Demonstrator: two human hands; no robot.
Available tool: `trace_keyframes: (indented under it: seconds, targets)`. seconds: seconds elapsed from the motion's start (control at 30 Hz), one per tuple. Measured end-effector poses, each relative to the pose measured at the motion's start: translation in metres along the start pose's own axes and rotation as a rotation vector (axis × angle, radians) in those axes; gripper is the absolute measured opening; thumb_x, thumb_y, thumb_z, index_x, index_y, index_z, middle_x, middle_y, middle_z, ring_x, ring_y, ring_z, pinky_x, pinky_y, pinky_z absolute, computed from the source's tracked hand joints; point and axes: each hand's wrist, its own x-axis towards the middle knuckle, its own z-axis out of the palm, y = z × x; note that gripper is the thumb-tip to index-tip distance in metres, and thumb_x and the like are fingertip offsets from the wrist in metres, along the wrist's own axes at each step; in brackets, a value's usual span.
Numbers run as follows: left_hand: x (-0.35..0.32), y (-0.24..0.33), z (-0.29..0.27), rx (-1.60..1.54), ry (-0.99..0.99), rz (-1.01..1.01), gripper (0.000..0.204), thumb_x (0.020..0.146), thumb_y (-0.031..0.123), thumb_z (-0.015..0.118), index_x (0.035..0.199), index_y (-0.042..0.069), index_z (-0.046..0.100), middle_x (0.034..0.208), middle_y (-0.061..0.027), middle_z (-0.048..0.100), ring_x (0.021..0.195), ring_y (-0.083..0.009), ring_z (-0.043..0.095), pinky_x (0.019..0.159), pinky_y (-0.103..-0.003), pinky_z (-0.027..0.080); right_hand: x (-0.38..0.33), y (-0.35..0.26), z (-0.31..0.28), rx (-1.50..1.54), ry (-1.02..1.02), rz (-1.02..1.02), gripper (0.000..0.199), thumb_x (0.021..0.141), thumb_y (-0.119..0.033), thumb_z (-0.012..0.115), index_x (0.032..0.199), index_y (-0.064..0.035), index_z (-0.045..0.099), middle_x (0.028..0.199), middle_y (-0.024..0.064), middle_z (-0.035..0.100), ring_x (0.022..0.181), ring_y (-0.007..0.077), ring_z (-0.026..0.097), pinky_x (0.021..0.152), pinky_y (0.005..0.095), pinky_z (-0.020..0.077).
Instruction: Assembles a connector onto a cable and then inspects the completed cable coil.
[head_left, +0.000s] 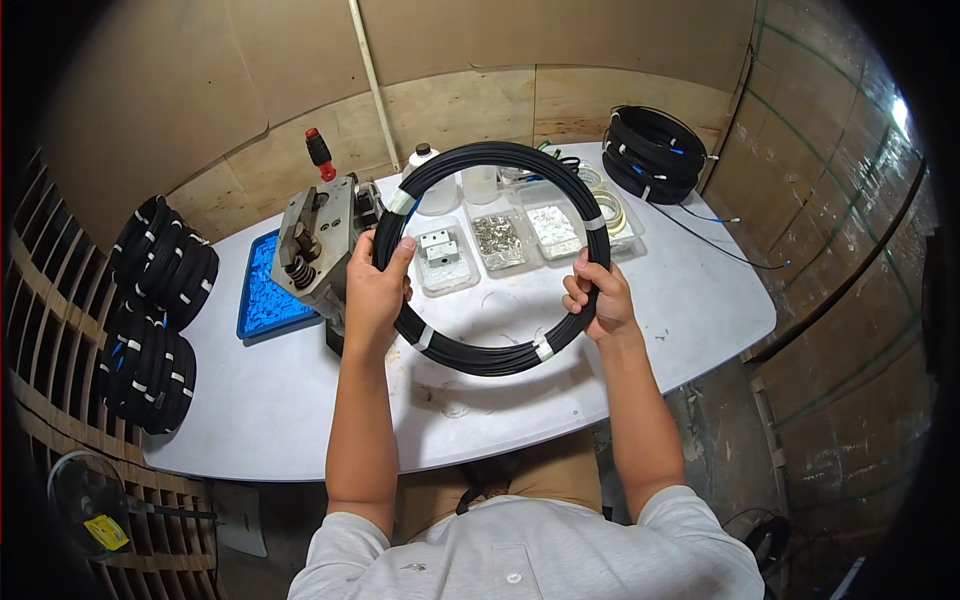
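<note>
I hold a round coil of black cable (500, 155), bound with several white tape bands, up above the white table (690, 300). My left hand (375, 290) grips its left side with the thumb over the top of the ring. My right hand (597, 297) pinches the right side. The coil is tilted toward me like a steering wheel. Through its opening I see small clear plastic trays (497, 240) of metal and white parts.
A grey metal hand press (318, 245) with a red-tipped lever stands left of the coil, beside a blue tray (262, 290) of blue pieces. More black coils are stacked at the left edge (160, 310) and the far right corner (655, 150). A white bottle (432, 180) stands at the back.
</note>
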Motion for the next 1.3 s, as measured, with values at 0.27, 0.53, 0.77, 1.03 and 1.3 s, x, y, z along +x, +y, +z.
trace_keyframes:
  seconds: [0.27, 0.53, 0.77, 1.03, 1.3]
  targets:
    - [-0.025, -0.034, -0.007, -0.694, -0.042, 0.274, 0.04, 0.102, 0.026, 0.051, 0.132, 0.003, 0.044, 0.116, -0.0127, 0.062, 0.103, -0.0227, 0.064, 0.088, -0.038, 0.052, -0.013, 0.023, 0.02, 0.184, -0.047, -0.195, 0.009, 0.087, -0.007, 0.057, 0.09, -0.0124, 0.051, 0.062, -0.002, 0.038, 0.051, 0.0093, 0.038, 0.045, 0.025, 0.0368]
    - [-0.053, -0.017, 0.02, -0.702, 0.07, 0.027, 0.025, 0.091, 0.006, 0.057, 0.113, 0.008, 0.047, 0.065, -0.0002, 0.039, 0.05, -0.0107, 0.041, 0.048, -0.029, 0.041, -0.018, 0.037, 0.021, 0.1, -0.108, -0.1, 0.016, 0.092, -0.012, 0.065, 0.1, -0.0091, 0.052, 0.085, 0.0066, 0.058, 0.089, 0.0217, 0.062, 0.074, 0.0393, 0.0569]
    - [-0.046, 0.0, -0.001, -0.556, -0.029, 0.037, 0.027, 0.087, 0.006, 0.059, 0.112, 0.005, 0.05, 0.063, 0.0006, 0.041, 0.045, -0.0088, 0.04, 0.042, -0.026, 0.038, 0.025, -0.044, 0.043, -0.581, -0.03, -0.339, 0.06, 0.085, -0.014, 0.078, 0.135, 0.0006, 0.047, 0.099, 0.0043, 0.063, 0.087, 0.011, 0.06, 0.075, 0.0271, 0.0525]
    - [-0.045, -0.002, 0.001, -0.526, -0.033, 0.007, 0.026, 0.086, 0.004, 0.06, 0.111, 0.004, 0.052, 0.062, 0.001, 0.042, 0.043, -0.0085, 0.039, 0.042, -0.025, 0.037, 0.026, -0.063, 0.06, -1.036, 0.007, -0.315, 0.041, 0.076, -0.017, 0.084, 0.106, -0.0045, 0.061, 0.073, -0.0045, 0.054, 0.064, 0.0057, 0.046, 0.058, 0.0235, 0.0388]
    - [-0.045, 0.0, 0.001, -0.554, -0.032, -0.015, 0.023, 0.087, 0.006, 0.06, 0.108, 0.005, 0.053, 0.061, 0.0013, 0.042, 0.043, -0.0082, 0.039, 0.042, -0.025, 0.037, 0.03, -0.071, 0.058, -0.703, -0.113, -0.276, 0.036, 0.079, -0.019, 0.083, 0.104, -0.0025, 0.063, 0.075, -0.0045, 0.054, 0.066, 0.0057, 0.048, 0.062, 0.0232, 0.0413]
